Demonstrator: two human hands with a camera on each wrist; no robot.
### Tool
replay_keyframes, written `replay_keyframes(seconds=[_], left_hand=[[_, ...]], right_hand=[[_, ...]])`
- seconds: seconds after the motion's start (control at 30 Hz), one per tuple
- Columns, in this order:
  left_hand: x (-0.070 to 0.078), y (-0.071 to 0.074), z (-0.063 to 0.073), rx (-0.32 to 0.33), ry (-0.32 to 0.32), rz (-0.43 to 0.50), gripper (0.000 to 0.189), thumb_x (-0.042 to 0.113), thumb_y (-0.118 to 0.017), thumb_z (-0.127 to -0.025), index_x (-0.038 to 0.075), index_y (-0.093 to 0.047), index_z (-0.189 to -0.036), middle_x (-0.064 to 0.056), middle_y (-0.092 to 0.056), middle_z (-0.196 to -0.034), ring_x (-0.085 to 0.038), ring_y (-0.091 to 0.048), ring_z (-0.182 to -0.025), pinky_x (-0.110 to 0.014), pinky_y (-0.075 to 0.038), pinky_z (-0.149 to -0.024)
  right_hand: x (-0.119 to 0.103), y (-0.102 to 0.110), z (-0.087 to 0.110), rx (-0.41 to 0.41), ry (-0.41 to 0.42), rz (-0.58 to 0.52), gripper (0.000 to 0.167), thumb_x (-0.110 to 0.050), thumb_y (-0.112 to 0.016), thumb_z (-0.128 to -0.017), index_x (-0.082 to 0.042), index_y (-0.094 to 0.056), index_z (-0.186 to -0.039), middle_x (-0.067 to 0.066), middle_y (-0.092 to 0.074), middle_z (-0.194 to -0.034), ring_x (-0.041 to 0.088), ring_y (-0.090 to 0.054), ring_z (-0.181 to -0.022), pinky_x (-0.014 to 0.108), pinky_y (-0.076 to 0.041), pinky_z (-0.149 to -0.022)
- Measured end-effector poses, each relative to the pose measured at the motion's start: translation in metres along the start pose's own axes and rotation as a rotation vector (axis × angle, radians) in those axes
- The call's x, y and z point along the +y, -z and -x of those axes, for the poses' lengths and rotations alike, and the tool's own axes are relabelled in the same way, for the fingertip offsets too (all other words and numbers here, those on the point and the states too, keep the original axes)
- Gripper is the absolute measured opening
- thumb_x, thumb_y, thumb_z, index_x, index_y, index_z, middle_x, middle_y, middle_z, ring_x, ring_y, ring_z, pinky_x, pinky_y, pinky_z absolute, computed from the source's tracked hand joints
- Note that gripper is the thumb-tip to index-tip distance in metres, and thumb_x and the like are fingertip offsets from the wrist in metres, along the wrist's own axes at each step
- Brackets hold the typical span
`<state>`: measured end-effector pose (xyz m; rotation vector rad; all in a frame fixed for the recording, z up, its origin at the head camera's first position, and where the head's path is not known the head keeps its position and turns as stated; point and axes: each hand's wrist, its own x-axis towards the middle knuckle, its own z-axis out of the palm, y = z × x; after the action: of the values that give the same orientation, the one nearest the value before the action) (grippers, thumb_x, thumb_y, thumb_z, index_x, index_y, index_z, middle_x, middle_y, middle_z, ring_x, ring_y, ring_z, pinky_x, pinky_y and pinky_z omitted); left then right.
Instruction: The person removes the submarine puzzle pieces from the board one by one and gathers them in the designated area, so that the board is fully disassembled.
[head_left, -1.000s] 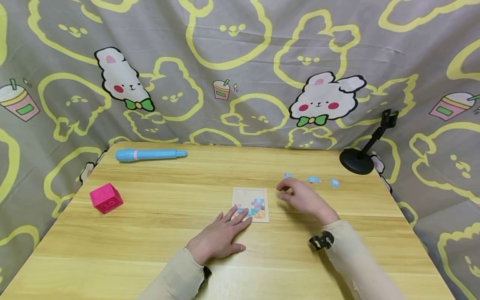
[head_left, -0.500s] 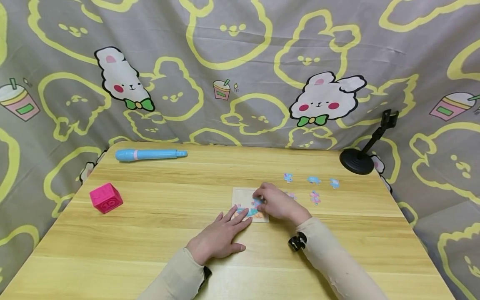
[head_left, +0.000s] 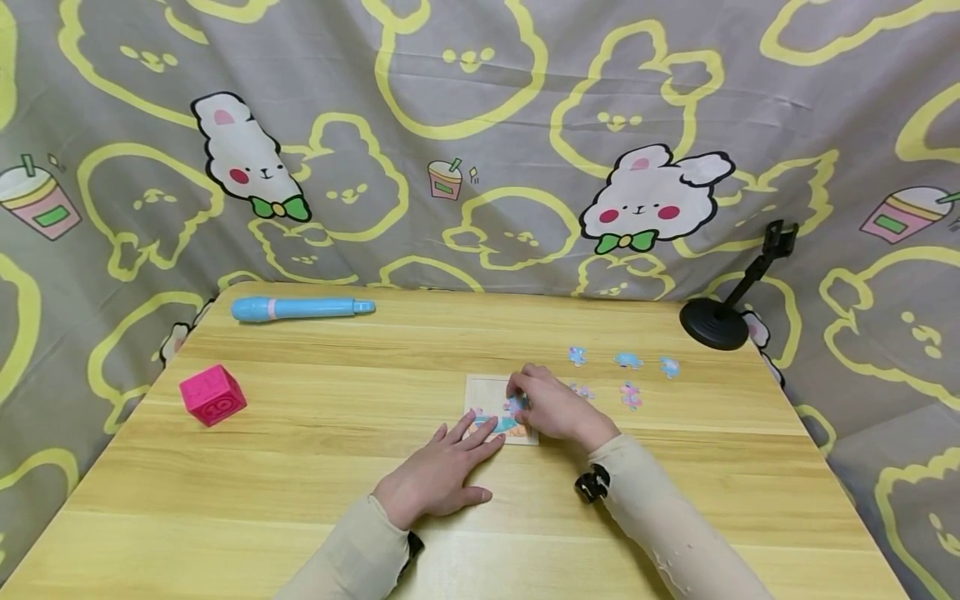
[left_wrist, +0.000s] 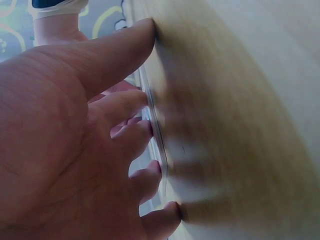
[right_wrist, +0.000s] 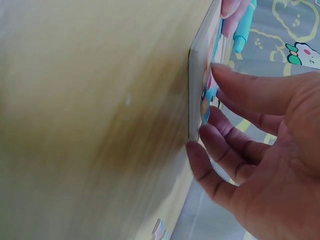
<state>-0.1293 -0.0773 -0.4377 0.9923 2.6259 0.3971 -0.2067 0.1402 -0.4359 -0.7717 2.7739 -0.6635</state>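
A small square jigsaw tray (head_left: 486, 387) lies on the table, its lower part filled with colourful pieces and its upper part bare wood. My left hand (head_left: 435, 481) lies spread, fingertips resting on the tray's lower left. At the tray's right side, my right hand (head_left: 558, 407) bends its thumb and fingers around a blue-and-pink puzzle piece (head_left: 515, 405), partly hidden by the hand. The right wrist view shows the thumb and fingers of that hand (right_wrist: 260, 145) on either side of the piece, against the tray edge (right_wrist: 196, 95).
Several loose pieces lie right of the tray, among them a blue one (head_left: 627, 360) and a pink one (head_left: 631, 395). A black stand (head_left: 715, 323) is at the back right, a blue toy microphone (head_left: 307, 309) at the back left, a pink cube (head_left: 213, 395) at left.
My right hand has moved left from beside the loose pieces onto the tray's right side, then stayed there over the last half second. My left hand has kept its place.
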Motion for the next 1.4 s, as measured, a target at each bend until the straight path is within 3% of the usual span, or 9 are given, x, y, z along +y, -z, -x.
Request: replay_keyframes(seconds=[0.53, 0.8, 1.03, 1.23, 1.4], left_hand=[[0.0, -0.001, 0.0, 0.001, 0.006, -0.001, 0.07, 0.041, -0.065, -0.093, 0.016, -0.038, -0.153, -0.005, -0.023, -0.161, -0.032, -0.013, -0.147, -0.056, -0.023, -0.112], [0.0, -0.001, -0.001, -0.006, 0.006, 0.015, 0.071, 0.041, -0.066, -0.093, 0.015, -0.038, -0.153, -0.005, -0.023, -0.161, -0.033, -0.013, -0.147, -0.057, -0.022, -0.112], [0.0, -0.001, -0.001, 0.003, 0.001, 0.016, 0.071, 0.041, -0.066, -0.093, 0.015, -0.038, -0.153, -0.005, -0.023, -0.161, -0.033, -0.013, -0.147, -0.057, -0.022, -0.112], [-0.001, -0.002, -0.001, 0.007, -0.001, 0.016, 0.072, 0.04, -0.067, -0.092, 0.014, -0.038, -0.153, -0.005, -0.022, -0.161, -0.033, -0.013, -0.147, -0.057, -0.022, -0.112], [-0.001, -0.002, 0.0, 0.01, -0.002, 0.02, 0.072, 0.039, -0.067, -0.092, 0.014, -0.038, -0.153, -0.005, -0.022, -0.161, -0.033, -0.012, -0.147, -0.057, -0.022, -0.112]], right_hand=[[0.005, 0.001, -0.01, 0.044, 0.001, -0.059, 0.01, -0.003, -0.065, -0.093, -0.011, -0.07, -0.093, -0.004, -0.058, -0.084, 0.012, -0.054, -0.077, 0.033, -0.049, -0.073], [0.009, 0.01, -0.006, 0.045, 0.033, -0.116, 0.012, -0.001, -0.064, -0.094, -0.012, -0.07, -0.094, -0.005, -0.06, -0.086, 0.011, -0.056, -0.079, 0.032, -0.05, -0.074], [0.024, 0.026, 0.007, 0.055, 0.054, -0.205, 0.014, 0.001, -0.063, -0.093, -0.011, -0.069, -0.091, -0.003, -0.062, -0.084, 0.013, -0.056, -0.078, 0.034, -0.049, -0.072], [0.049, 0.044, 0.028, 0.096, 0.045, -0.213, 0.015, 0.004, -0.063, -0.092, -0.01, -0.068, -0.09, -0.002, -0.062, -0.084, 0.015, -0.057, -0.079, 0.035, -0.049, -0.071], [0.074, 0.062, 0.05, 0.131, -0.047, -0.239, 0.01, 0.004, -0.062, -0.092, -0.004, -0.067, -0.092, 0.002, -0.061, -0.083, 0.018, -0.057, -0.076, 0.031, -0.05, -0.063]])
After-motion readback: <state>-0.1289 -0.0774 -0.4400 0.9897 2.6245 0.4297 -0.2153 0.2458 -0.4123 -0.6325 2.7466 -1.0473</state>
